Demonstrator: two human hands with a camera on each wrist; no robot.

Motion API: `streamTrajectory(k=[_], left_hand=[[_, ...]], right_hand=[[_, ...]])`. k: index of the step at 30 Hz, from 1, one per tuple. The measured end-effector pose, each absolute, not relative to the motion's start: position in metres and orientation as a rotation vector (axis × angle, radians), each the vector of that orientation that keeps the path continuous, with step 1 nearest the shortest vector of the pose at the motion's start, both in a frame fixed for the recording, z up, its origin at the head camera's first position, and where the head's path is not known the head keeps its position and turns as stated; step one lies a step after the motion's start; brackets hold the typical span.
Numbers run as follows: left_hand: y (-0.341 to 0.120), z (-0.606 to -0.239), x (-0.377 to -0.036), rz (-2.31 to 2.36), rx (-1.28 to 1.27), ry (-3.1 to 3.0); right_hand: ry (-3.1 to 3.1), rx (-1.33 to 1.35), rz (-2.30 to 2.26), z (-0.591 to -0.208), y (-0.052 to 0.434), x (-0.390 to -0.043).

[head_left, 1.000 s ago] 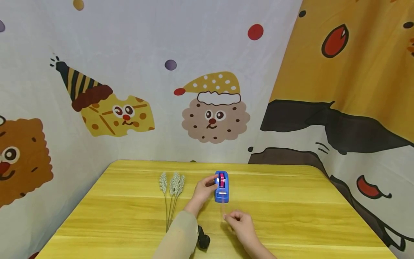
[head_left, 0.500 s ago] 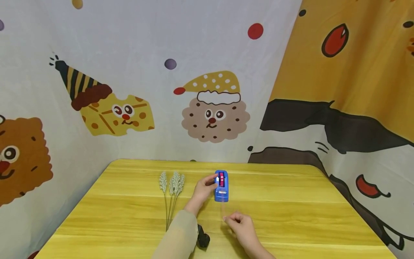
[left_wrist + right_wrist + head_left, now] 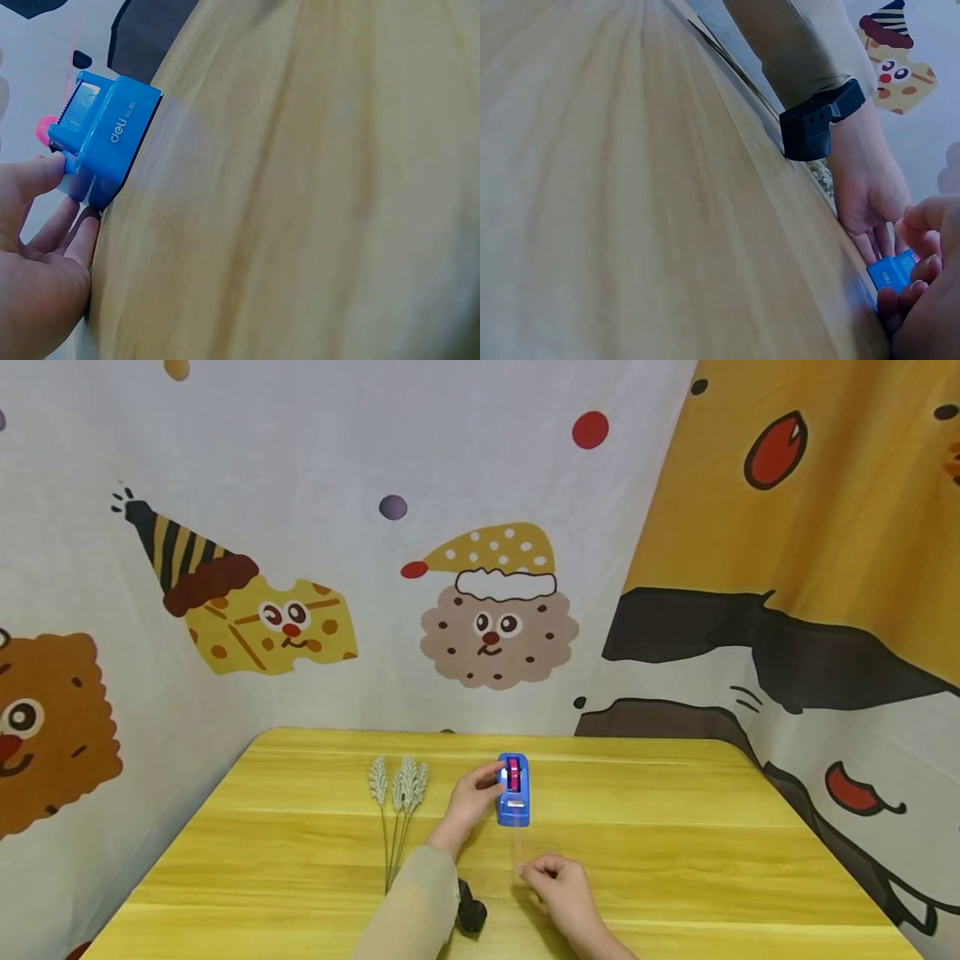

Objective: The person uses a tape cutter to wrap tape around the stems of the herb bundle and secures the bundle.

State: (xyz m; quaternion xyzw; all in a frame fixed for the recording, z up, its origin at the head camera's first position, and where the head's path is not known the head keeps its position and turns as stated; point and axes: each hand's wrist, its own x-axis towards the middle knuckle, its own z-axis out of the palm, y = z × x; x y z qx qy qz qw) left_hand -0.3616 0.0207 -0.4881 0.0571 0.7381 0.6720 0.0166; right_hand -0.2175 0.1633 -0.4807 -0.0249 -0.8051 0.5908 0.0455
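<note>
A blue tape dispenser with a pink roll sits on the wooden table, toward its far edge. My left hand holds the dispenser from its left side. In the left wrist view, the thumb lies against the upper part of the dispenser, with fingers lower along its side. From the dispenser's near end a thin clear strip of tape runs toward me. My right hand pinches its free end between thumb and fingertip, nearer to me than the dispenser. The right wrist view shows the dispenser partly hidden behind the right hand.
Several pale, dried-looking grass stems lie left of my left forearm. A black wrist device sits on the left wrist. The table ends at a patterned cloth backdrop behind it.
My right hand has drawn slightly toward me, and the strip between it and the dispenser looks a little longer. The left hand stays at the dispenser.
</note>
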Motion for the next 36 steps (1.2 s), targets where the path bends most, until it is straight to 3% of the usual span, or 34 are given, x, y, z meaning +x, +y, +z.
streamTrajectory(k=[15, 21, 29, 36], left_hand=[[0.018, -0.483, -0.362, 2.102, 0.169, 2.320], [0.013, -0.459, -0.355, 2.005, 0.250, 2.399], [-0.050, -0.402, -0.339, 1.930, 0.233, 2.395], [-0.110, -0.403, -0.319, 1.834, -0.027, 2.472]], right_hand=[[-2.520, -0.023, 1.726, -0.477, 0.159, -0.218], [-2.503, -0.023, 1.741, -0.479, 0.162, -0.216], [-2.502, -0.004, 1.746, -0.481, 0.163, -0.217], [-2.518, -0.028, 1.747, -0.480, 0.164, -0.217]])
